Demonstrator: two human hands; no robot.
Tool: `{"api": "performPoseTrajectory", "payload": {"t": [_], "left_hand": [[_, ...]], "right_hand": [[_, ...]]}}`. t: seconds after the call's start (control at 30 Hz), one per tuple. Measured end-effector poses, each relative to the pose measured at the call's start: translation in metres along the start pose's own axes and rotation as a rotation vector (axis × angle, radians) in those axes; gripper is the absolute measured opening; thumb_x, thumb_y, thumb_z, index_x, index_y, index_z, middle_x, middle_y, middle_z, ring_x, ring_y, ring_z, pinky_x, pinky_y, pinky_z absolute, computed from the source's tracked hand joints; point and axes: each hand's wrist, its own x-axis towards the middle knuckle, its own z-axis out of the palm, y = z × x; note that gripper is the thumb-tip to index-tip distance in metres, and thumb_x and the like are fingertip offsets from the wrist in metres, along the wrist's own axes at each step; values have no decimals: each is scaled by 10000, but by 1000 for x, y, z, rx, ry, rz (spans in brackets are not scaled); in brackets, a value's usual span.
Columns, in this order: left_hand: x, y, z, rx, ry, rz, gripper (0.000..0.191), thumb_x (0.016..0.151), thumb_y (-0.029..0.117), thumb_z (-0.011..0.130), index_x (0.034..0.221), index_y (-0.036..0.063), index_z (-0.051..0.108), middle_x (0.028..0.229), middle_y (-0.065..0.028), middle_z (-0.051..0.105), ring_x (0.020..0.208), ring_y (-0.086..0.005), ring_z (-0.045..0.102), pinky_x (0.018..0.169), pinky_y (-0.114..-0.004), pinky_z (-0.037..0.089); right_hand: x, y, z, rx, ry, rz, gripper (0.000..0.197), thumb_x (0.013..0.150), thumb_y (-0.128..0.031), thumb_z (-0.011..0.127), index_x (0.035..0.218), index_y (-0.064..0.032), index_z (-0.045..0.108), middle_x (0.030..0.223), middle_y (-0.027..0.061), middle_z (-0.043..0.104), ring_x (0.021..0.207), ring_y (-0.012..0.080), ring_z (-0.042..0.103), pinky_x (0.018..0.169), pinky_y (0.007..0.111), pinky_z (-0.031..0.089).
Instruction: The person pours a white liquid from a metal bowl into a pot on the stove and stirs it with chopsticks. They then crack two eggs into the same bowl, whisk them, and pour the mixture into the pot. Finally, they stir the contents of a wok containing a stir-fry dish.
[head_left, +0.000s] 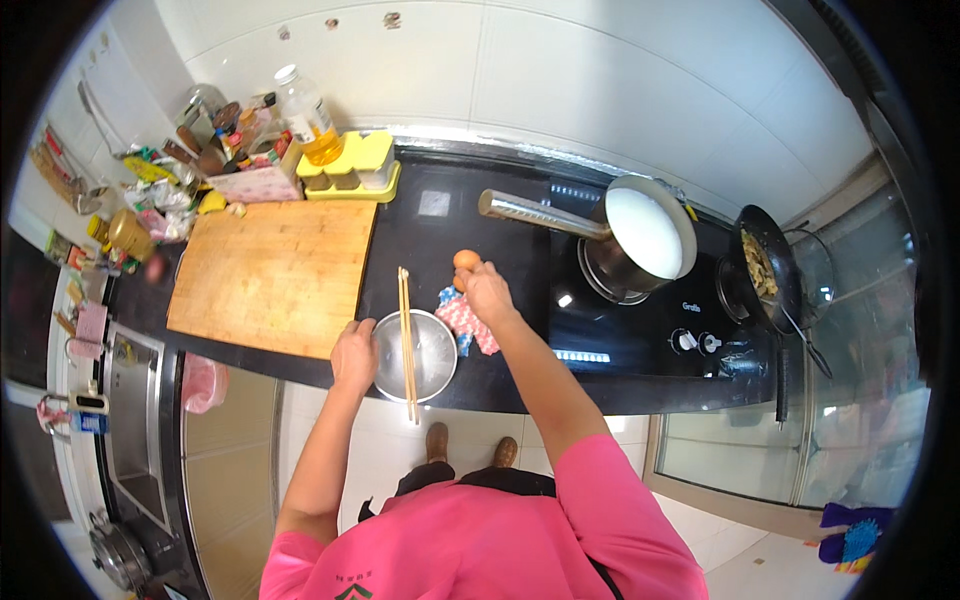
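My right hand (486, 296) is at two brown eggs on the black countertop. The upper egg (466, 259) shows whole, while the lower egg (459, 283) is partly hidden under my curled fingers, which appear to grip it. Below that hand lies a crumpled red-and-white and blue patterned cloth (466, 322). My left hand (355, 356) is between the cutting board's near right corner and the left rim of a metal bowl (435, 356); whether it grips either is unclear. Wooden chopsticks (407, 330) rest across the bowl, their ends passing both rims.
A wooden cutting board (270, 277) lies left, with a yellow-lidded seasoning box (349, 169) and oil bottle (306, 112) behind it. On the cooktop (630, 337) stand a saucepan (600, 225) of white liquid, its handle pointing left, and a tilted wok (780, 270) holding food.
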Motion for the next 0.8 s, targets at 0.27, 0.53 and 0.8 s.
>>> {"api": "performPoseTrajectory", "payload": {"t": [0.27, 0.53, 0.8], "left_hand": [[-5, 42, -3, -139, -45, 136, 327, 763, 190, 716, 987, 39, 531, 955, -170, 548, 860, -389, 590, 710, -467, 493], [8, 35, 1, -130, -100, 231, 269, 707, 31, 695, 909, 22, 518, 858, -201, 564, 802, -415, 590, 688, -488, 483], [11, 35, -8, -88, -57, 262, 309, 720, 72, 739, 939, 38, 524, 962, -172, 548, 943, -387, 556, 768, -460, 469]], "right_hand": [[-27, -17, -33, 123, 161, 117, 348, 766, -90, 672, 1098, -60, 573, 1023, 149, 584, 978, 332, 560, 828, 411, 496], [-129, -38, -43, 349, 253, 55, 425, 744, -97, 703, 1136, -54, 544, 1067, 131, 576, 986, 339, 538, 868, 427, 459], [-170, -42, -27, 313, 125, -19, 481, 737, -78, 715, 1175, -51, 520, 1094, 124, 542, 996, 316, 530, 866, 400, 470]]}}
